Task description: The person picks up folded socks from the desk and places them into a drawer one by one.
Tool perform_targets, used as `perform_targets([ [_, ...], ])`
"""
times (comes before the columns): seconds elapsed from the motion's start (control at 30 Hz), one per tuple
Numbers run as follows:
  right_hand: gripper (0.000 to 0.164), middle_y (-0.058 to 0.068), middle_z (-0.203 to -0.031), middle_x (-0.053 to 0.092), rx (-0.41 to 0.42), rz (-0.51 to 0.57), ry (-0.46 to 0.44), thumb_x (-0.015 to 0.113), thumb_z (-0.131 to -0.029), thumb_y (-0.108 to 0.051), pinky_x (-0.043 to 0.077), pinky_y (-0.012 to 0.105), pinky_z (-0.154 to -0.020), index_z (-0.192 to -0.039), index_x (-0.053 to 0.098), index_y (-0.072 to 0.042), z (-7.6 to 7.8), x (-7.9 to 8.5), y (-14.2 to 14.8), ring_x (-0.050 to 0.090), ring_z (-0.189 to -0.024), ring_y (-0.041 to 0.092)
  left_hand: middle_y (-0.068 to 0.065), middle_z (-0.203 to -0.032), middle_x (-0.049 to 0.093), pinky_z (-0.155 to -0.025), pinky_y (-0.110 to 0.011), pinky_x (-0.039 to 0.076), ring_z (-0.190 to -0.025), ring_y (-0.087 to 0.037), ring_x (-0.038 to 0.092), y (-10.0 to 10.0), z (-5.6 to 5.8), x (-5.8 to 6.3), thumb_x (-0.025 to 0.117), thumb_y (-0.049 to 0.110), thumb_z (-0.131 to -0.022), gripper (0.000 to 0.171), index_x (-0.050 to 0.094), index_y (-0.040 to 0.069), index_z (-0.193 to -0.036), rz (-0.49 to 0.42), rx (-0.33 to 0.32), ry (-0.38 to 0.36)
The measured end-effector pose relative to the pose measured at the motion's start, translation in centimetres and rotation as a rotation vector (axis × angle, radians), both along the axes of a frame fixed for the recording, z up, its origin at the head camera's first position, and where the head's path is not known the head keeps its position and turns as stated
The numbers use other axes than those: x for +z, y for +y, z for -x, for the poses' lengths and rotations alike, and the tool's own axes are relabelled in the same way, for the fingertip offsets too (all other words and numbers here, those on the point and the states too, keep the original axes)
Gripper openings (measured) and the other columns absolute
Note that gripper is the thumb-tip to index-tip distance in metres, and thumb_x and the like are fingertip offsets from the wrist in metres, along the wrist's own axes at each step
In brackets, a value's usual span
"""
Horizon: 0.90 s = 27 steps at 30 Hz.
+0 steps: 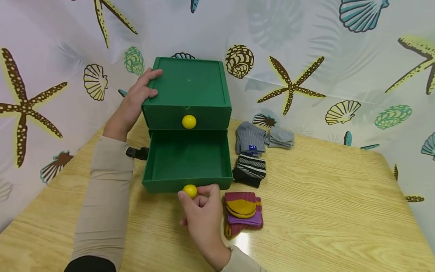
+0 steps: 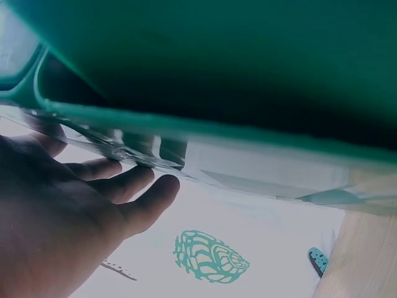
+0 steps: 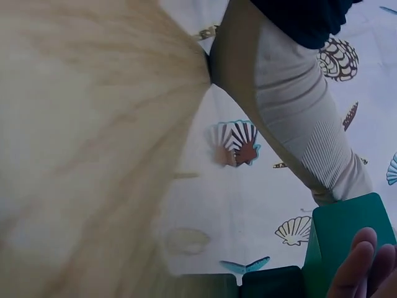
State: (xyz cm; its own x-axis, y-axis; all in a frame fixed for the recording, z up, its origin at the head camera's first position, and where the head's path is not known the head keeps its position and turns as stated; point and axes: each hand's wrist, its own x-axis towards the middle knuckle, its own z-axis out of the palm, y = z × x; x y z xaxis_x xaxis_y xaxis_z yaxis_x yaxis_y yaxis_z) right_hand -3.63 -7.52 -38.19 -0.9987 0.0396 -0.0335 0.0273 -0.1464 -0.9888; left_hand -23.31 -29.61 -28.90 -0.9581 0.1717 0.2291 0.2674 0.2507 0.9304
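A green two-drawer box [image 1: 190,81] stands on the table, its upper drawer [image 1: 163,118] closed and its lower drawer [image 1: 190,162] pulled out, with the bare green floor showing. My right hand [image 1: 206,219] pinches the yellow knob [image 1: 190,190] of the lower drawer between thumb and fingers. At the box's left side, my left hand [image 1: 137,92] steadies the top edge with extended fingers. Those fingers [image 2: 152,202] lie along the side wall in the left wrist view. Part of the right hand [image 3: 366,267] shows at the lower corner of the right wrist view.
Folded socks lie right of the box: a grey pair [image 1: 250,138], a light grey pair [image 1: 281,137], a black striped pair [image 1: 250,169] and a maroon, mustard and purple bundle [image 1: 242,215]. A patterned curtain [image 1: 210,30] hangs behind the wooden table [image 1: 326,204].
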Motion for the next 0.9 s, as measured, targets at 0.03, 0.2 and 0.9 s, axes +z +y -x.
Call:
perform_targets([
  [0.03, 0.038, 0.002, -0.056, 0.052, 0.007, -0.004, 0.004, 0.078, -0.089, -0.018, 0.046, 0.026, -0.044, -0.106, 0.047, -0.006, -0.2, 0.0, 0.2, 0.053, -0.04, 0.018, 0.011, -0.168, -0.003, -0.117, -0.055, 0.005, -0.151, -0.013, -0.007, 0.1, 0.0, 0.0, 0.033, 0.026, -0.1, 0.062, 0.029, 0.021, -0.161, 0.006, -0.002, -0.001],
  [0.2, 0.029, 0.003, -0.055, 0.052, 0.048, 0.002, 0.012, 0.073, -0.091, -0.013, 0.046, 0.026, -0.046, -0.11, 0.053, -0.005, -0.8, 0.2, 1.3, 0.055, -0.042, 0.018, 0.013, -0.167, -0.003, -0.117, -0.057, 0.004, -0.151, -0.013, -0.007, 0.1, 0.1, 0.1, 0.034, 0.028, -0.101, 0.061, 0.028, 0.023, -0.162, 0.011, -0.011, -0.016],
  [0.9, 0.025, 0.019, -0.11, 0.068, 0.279, -0.781, 0.115, 0.054, -0.102, -0.006, 0.052, 0.047, -0.082, -0.121, 0.066, 0.003, 11.4, 4.0, 19.8, 0.064, -0.099, 0.035, 0.013, -0.167, -0.005, -0.117, -0.058, 0.003, -0.152, -0.017, -0.007, 0.1, -0.2, 0.2, 0.034, 0.027, -0.102, 0.06, 0.026, 0.023, -0.162, -0.022, -0.031, -0.042],
])
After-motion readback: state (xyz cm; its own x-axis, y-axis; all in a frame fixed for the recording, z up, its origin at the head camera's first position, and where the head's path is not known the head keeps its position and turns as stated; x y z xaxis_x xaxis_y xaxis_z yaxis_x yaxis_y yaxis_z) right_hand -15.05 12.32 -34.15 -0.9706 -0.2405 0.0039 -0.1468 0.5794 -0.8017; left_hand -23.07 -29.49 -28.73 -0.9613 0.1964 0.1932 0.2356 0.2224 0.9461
